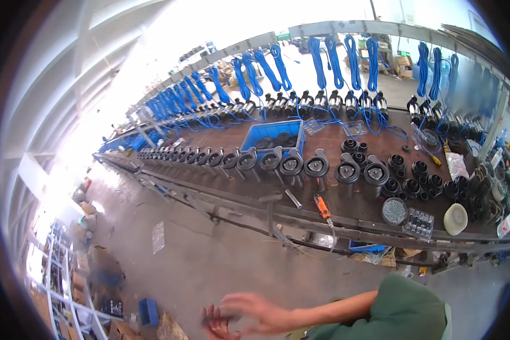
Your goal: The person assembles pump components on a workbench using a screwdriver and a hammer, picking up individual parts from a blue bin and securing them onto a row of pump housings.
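- Two bare hands come together low in the view, off the bench: the right hand, blurred, is released, its fingers spread with nothing seen in them; the left hand is partly hidden behind it, so its grip cannot be told, nor whether the two touch.
- The grey pump casings stand in a row along the bench's near edge, round mouths up, well apart from both hands.
- Between this row and the near edge lie an orange power screwdriver and a short metal tube.
- Toward the near right corner: a round dish of small fasteners beside a clear compartment tray.
- Along the far edge, metal-bodied pumps stand below hanging blue cable coils.
- Step, as judged: an interval between handlings in pump assembly; the next move seemingly calls for a reach to the near edge and a secure grasp.
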### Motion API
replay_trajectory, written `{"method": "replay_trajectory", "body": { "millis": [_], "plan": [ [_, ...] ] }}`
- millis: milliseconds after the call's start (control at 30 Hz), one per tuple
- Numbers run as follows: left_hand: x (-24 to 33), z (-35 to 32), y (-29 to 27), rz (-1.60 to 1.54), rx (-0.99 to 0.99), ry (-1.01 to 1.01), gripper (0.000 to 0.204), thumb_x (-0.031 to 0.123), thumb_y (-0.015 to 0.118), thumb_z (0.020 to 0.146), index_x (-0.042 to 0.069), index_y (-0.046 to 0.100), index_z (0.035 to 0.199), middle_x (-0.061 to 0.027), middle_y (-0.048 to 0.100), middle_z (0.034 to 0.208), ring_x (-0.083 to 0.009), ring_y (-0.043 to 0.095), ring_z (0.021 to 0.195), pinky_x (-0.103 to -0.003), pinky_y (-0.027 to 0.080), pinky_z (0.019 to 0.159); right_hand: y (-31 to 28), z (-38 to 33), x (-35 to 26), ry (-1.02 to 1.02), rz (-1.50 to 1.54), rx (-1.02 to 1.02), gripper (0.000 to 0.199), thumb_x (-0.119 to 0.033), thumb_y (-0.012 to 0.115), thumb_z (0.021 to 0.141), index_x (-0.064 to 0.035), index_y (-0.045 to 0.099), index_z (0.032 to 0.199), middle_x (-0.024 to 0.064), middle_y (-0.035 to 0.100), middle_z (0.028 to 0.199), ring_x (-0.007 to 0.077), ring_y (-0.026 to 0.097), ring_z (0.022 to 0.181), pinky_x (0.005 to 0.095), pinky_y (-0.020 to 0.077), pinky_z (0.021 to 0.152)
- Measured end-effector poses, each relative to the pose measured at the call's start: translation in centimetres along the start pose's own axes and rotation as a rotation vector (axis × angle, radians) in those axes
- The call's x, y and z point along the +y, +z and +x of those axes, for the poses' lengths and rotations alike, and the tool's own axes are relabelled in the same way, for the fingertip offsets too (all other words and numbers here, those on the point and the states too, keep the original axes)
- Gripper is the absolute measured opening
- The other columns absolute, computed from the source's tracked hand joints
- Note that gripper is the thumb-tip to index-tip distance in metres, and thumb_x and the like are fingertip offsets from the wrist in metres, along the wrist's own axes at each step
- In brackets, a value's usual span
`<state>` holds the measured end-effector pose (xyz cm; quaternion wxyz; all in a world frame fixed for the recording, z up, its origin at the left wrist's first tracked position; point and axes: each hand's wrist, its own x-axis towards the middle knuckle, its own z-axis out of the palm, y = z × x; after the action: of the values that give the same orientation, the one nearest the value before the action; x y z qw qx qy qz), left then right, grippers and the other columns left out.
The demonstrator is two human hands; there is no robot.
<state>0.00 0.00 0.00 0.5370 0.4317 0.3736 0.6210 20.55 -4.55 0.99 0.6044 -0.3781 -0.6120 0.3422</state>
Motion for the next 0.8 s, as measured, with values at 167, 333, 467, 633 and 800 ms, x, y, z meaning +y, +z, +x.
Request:
{"method": "replay_trajectory", "body": {
  "millis": [167,333,467,633,800],
  "plan": [
    [-7.2,22.6,-8.3,-0.287,-0.212,-0.142,0.014,0.025,0.064,0.103,0.012,0.062,0.099,-0.0041,0.06,0.077,-0.0178,0.052,0.063,-0.036,0.049,0.062,-8.3,14.5,19.5,0.088,-0.589,0.56,0.055,-0.04,0.071,0.095,-0.0012,0.056,0.132,0.0199,0.062,0.124,0.04,0.057,0.12,0.0473,0.0466,0.102],
    [-10.2,33.2,1.6,0.364,-0.129,-0.175,0.017,0.021,0.066,0.104,0.012,0.061,0.091,-0.0026,0.063,0.076,-0.0121,0.054,0.058,-0.03,0.039,0.048,-17.7,15.3,37.1,0.903,-1.044,0.509,0.076,-0.05,0.078,0.085,0.0019,0.049,0.132,0.0225,0.059,0.123,0.0407,0.058,0.117,0.0533,0.0502,0.098],
    [-13.5,41.3,10.7,0.348,-0.348,-0.179,0.015,0.005,0.079,0.086,0.004,0.065,0.092,-0.0042,0.06,0.071,-0.0135,0.054,0.054,-0.029,0.046,0.053,-22.4,18.9,41.6,1.045,-1.155,0.547,0.079,-0.053,0.079,0.082,0.0001,0.047,0.132,0.0206,0.06,0.124,0.0381,0.06,0.118,0.0499,0.052,0.095],
    [-16.2,45.1,27.5,0.474,-0.89,-0.108,0.016,-0.002,0.081,0.078,0.001,0.067,0.084,-0.002,0.06,0.074,-0.0112,0.051,0.063,-0.026,0.04,0.057,-23.6,20.4,46.5,1.141,-1.018,0.495,0.072,-0.033,0.083,0.081,-0.0004,0.045,0.132,0.02,0.063,0.122,0.0382,0.062,0.116,0.0501,0.0542,0.094],
    [-20.5,46.7,40.4,0.287,-1.35,0.277,0.033,0.012,0.094,0.067,0.005,0.064,0.077,-0.0046,0.065,0.078,-0.0214,0.059,0.066,-0.034,0.048,0.063,-26.7,24.4,45.5,1.543,-0.725,0.518,0.062,-0.024,0.075,0.082,-0.0004,0.044,0.131,0.0225,0.07,0.116,0.043,0.069,0.108,0.0497,0.0568,0.092]
  ]
}}
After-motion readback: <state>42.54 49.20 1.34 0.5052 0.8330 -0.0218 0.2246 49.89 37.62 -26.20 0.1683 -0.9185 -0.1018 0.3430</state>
